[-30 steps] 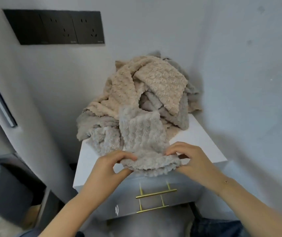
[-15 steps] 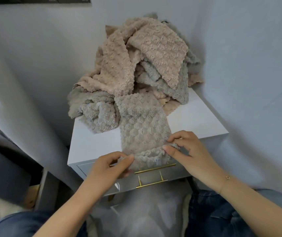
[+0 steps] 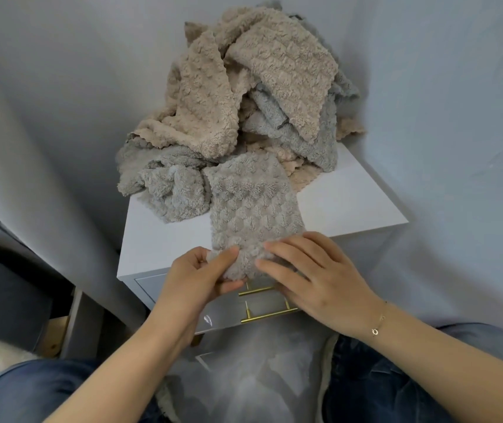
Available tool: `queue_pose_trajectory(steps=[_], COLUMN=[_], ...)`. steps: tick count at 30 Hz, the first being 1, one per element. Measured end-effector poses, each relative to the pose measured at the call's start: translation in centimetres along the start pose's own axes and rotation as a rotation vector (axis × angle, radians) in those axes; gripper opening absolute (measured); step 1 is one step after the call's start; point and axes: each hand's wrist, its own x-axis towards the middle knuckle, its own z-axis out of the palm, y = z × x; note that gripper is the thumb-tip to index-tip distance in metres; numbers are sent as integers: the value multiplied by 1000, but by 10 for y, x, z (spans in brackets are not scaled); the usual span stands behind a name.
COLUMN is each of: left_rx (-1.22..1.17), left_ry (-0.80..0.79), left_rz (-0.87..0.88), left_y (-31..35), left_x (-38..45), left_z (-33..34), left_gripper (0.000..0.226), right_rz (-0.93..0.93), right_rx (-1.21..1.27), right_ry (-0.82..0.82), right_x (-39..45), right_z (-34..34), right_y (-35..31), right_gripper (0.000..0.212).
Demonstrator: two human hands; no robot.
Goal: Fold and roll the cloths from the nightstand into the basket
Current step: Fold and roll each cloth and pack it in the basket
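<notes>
Rolling is the step in hand, by my reckoning: a grey cloth [image 3: 253,206] lies folded into a long strip on the white nightstand [image 3: 350,196], running from the foot of the cloth pile [image 3: 244,96] out to the nightstand's front edge, and I am at the end nearest me. My left hand [image 3: 201,279] pinches that end, thumb on top and fingers curled beneath, right where the strip hangs over the front edge. My right hand [image 3: 317,276] is spread flat, its fingertips [image 3: 262,262] pressing the same end from the other side; it presses rather than grips. The end looks slightly bunched and turned up, like the first turn of a roll just begun.

The rest of the cloths, beige and grey, sit heaped and unfolded at the back of the nightstand against the wall corner, so I judge the task to be far from done. No basket is in view from here.

Next, I think, the end must be tucked tight and rolled away from me toward the pile, both hands keeping the strip's edges level so the roll does not cone. The plush fabric looks springy and likely to loosen if I ease off.
</notes>
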Motion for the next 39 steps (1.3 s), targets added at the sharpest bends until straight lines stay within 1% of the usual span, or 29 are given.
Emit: queue_pose_trajectory(steps=[2,3,4,5,6,7,8,10,11,13,15,17,19,22,24,26,27,29,30,32,33,34,35,36,37,38,39], left_rx=[48,136,314,584,860,1078,1223,1379,1445,1512,1478,1420,1340,1108,1032,1019,1013,1010,1009,983,1007,1070,1127,1163,1188,1226,1286], left_ry=[16,29,60,115,162,150,85,-81,-123,-145,-127,-108,-125,-197,-245,-250,-244,-214,-188,-113,-58,-38,-59,-115,-186,-240,-262], left_rz=[3,49,172,377,626,861,1010,1127,1175,1254,1274,1263,1160,896,763,688,647,584,567,592,699,847,978,1058,1070,1052,1029], left_y=[0,1,-1,-2,-3,-3,-3,-2,-3,-4,-6,-6,-3,5,11,16,18,20,18,18,18,18,18,18,17,15,13], left_x=[-2,-5,-7,-10,-12,-12,-11,-6,-2,6,12,14,18,25,29,32,32,33,34,31,30,30,30,31,30,30,31], left_z=[-1,-2,-5,-9,-15,-20,-24,-28,-29,-29,-27,-24,-22,-18,-15,-11,-9,-6,-6,-4,-4,-4,-5,-8,-10,-13,-16], left_gripper=[23,24,28,35,41,45,48,49,48,42,35,26,25,29,16,27,32,32,26,8,13,17,18,19,24,33,46], right_rz=[13,26,44,61,76,90,108,191,266,458,604,626,537,397,317,225,193,168,171,205,236,280,339,410,477,521,537], right_rx=[25,56,90,122,157,192,230,329,390,541,708,760,651,347,226,160,137,102,107,182,237,297,361,425,482,525,557], right_ry=[11,1,-15,-36,-70,-113,-164,-245,-267,-293,-260,-202,-140,-8,52,39,-3,-103,-133,-146,-150,-158,-159,-156,-152,-150,-147], right_x=[-1,-2,-4,-5,-5,-5,-4,1,4,8,8,9,11,9,9,7,7,7,7,8,8,8,9,9,10,11,11], right_z=[3,3,3,2,1,1,0,0,-2,-7,-9,-8,-4,1,1,2,3,7,9,12,12,12,11,10,9,9,10], right_y=[2,4,6,7,9,11,13,15,15,15,16,18,21,23,19,15,16,19,22,27,29,31,34,37,40,43,45], right_gripper=[24,25,26,26,26,27,28,27,26,23,21,17,12,19,19,23,26,37,39,37,36,37,37,36,35,33,32])
